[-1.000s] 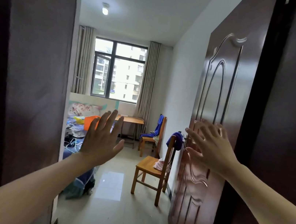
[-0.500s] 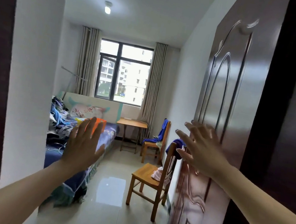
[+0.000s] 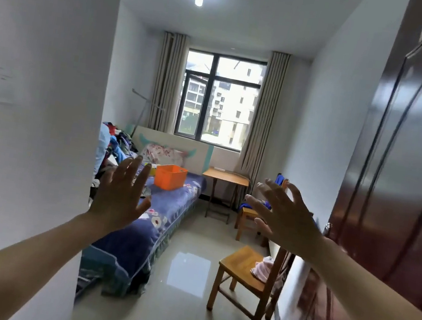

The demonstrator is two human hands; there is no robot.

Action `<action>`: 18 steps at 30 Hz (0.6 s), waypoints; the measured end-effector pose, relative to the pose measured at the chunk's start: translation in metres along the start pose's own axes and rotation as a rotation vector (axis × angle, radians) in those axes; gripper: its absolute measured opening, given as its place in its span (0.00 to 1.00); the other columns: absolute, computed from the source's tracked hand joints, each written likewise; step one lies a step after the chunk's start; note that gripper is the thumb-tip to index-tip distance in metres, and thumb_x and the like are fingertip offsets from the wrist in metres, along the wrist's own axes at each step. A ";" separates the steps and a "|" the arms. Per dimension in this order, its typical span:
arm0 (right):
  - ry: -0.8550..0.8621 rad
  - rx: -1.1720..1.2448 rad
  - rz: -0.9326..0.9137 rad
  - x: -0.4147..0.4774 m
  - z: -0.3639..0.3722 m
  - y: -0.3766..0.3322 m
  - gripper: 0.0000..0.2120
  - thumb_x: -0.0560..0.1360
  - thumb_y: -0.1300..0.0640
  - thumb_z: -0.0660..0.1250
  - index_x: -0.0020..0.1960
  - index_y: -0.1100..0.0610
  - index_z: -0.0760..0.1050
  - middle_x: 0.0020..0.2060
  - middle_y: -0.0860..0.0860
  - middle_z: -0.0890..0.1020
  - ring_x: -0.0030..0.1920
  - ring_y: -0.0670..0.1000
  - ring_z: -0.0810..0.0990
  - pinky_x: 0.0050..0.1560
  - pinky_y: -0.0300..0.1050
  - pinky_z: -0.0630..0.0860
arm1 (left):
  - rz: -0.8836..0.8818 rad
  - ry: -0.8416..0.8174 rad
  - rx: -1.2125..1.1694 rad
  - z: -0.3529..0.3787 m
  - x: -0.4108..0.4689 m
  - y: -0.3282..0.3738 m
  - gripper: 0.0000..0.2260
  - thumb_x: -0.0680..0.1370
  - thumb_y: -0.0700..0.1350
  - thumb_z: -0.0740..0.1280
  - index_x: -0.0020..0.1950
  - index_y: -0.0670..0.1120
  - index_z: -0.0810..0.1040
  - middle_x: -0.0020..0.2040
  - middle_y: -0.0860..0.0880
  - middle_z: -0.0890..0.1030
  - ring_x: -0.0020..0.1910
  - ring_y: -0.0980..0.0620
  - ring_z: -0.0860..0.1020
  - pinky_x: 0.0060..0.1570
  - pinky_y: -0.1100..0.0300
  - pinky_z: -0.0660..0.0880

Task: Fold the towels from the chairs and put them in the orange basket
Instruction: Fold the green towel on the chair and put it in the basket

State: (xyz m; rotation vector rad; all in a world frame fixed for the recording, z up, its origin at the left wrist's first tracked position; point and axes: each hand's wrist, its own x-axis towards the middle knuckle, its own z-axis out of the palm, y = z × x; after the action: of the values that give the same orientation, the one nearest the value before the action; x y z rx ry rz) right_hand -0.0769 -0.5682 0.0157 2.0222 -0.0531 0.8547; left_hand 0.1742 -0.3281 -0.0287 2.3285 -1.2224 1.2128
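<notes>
I stand in a doorway looking into a narrow bedroom. The orange basket point(image 3: 170, 180) sits on the bed point(image 3: 170, 203) at the far left. A near wooden chair point(image 3: 243, 267) against the right wall carries a pink towel point(image 3: 261, 268) on its seat. A far chair point(image 3: 248, 214) behind it has a blue towel point(image 3: 279, 181) draped over its back and seat. My left hand point(image 3: 119, 195) and my right hand point(image 3: 285, 220) are both raised in front of me with fingers spread, holding nothing and touching nothing.
A dark brown door point(image 3: 397, 187) stands open on the right. A white wall point(image 3: 34, 106) closes the left. A small wooden table point(image 3: 226, 176) stands under the window. Clothes are piled at the bed's far left. Tiled floor point(image 3: 186, 279) runs between bed and chairs.
The view has moved forward through the doorway, past the left door frame. The orange basket, earlier hidden behind my left hand, now shows on the bed. Both hands stay raised and spread.
</notes>
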 end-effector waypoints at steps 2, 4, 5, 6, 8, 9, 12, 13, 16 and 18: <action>-0.004 0.006 0.003 0.019 0.033 0.019 0.36 0.58 0.45 0.79 0.59 0.55 0.68 0.53 0.59 0.82 0.55 0.59 0.81 0.52 0.59 0.77 | -0.002 0.023 -0.009 0.025 0.029 -0.005 0.29 0.71 0.56 0.55 0.66 0.39 0.67 0.63 0.35 0.73 0.61 0.39 0.66 0.48 0.42 0.76; -0.007 0.061 0.120 0.035 0.068 0.033 0.36 0.57 0.49 0.80 0.59 0.55 0.68 0.52 0.61 0.81 0.54 0.61 0.81 0.51 0.61 0.76 | -0.031 0.049 -0.022 0.055 0.058 -0.009 0.28 0.71 0.55 0.55 0.65 0.39 0.66 0.63 0.35 0.74 0.61 0.39 0.66 0.49 0.43 0.75; -0.008 0.100 0.185 0.041 0.086 0.037 0.35 0.57 0.50 0.80 0.58 0.55 0.68 0.52 0.61 0.81 0.53 0.62 0.81 0.50 0.62 0.76 | -0.058 0.053 -0.038 0.070 0.072 -0.009 0.28 0.71 0.55 0.55 0.65 0.39 0.66 0.62 0.35 0.74 0.61 0.40 0.66 0.49 0.44 0.75; -0.005 0.129 0.224 0.043 0.101 0.038 0.35 0.57 0.51 0.80 0.58 0.55 0.68 0.51 0.61 0.81 0.53 0.62 0.81 0.49 0.63 0.76 | -0.079 0.052 -0.055 0.085 0.083 -0.008 0.27 0.71 0.54 0.55 0.65 0.38 0.66 0.62 0.35 0.75 0.60 0.39 0.67 0.49 0.44 0.75; 0.009 0.120 0.170 0.042 0.133 0.036 0.36 0.56 0.49 0.80 0.59 0.55 0.68 0.51 0.61 0.82 0.53 0.61 0.81 0.48 0.64 0.77 | -0.088 0.012 -0.082 0.114 0.097 -0.004 0.27 0.71 0.54 0.55 0.65 0.38 0.66 0.62 0.34 0.75 0.59 0.38 0.71 0.48 0.43 0.76; 0.004 0.084 0.089 0.036 0.151 0.036 0.37 0.56 0.48 0.80 0.59 0.55 0.68 0.51 0.60 0.82 0.53 0.61 0.82 0.48 0.63 0.78 | -0.068 -0.023 -0.094 0.132 0.102 -0.001 0.28 0.71 0.54 0.55 0.65 0.38 0.65 0.62 0.34 0.74 0.59 0.36 0.73 0.47 0.42 0.76; -0.044 0.060 0.004 0.024 0.198 0.045 0.38 0.55 0.46 0.80 0.59 0.55 0.67 0.51 0.59 0.83 0.52 0.59 0.82 0.48 0.61 0.78 | 0.013 -0.060 -0.096 0.179 0.118 0.013 0.29 0.70 0.55 0.55 0.65 0.38 0.64 0.61 0.33 0.75 0.56 0.32 0.76 0.45 0.39 0.76; -0.050 0.079 0.037 0.023 0.215 0.051 0.38 0.55 0.46 0.80 0.59 0.55 0.67 0.50 0.59 0.83 0.52 0.59 0.82 0.48 0.62 0.78 | 0.019 -0.069 -0.096 0.193 0.129 0.019 0.28 0.71 0.55 0.54 0.65 0.38 0.64 0.61 0.33 0.75 0.56 0.32 0.77 0.45 0.39 0.76; -0.066 0.082 0.093 0.021 0.263 0.073 0.35 0.54 0.49 0.81 0.57 0.56 0.74 0.50 0.61 0.82 0.51 0.61 0.82 0.47 0.66 0.78 | 0.038 -0.081 -0.102 0.233 0.161 0.037 0.27 0.75 0.57 0.50 0.65 0.39 0.65 0.61 0.33 0.75 0.57 0.33 0.76 0.48 0.39 0.76; -0.069 0.067 0.086 0.022 0.295 0.090 0.32 0.55 0.50 0.81 0.55 0.58 0.78 0.50 0.62 0.82 0.51 0.63 0.82 0.45 0.69 0.77 | 0.071 -0.060 -0.110 0.254 0.187 0.046 0.27 0.76 0.57 0.50 0.65 0.39 0.65 0.62 0.34 0.75 0.58 0.33 0.76 0.49 0.38 0.76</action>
State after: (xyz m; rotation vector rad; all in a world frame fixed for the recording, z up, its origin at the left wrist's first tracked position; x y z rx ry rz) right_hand 0.0694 -0.8391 -0.0072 2.1254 -0.1535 0.8500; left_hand 0.3378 -0.6008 -0.0508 2.2739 -1.3668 1.0756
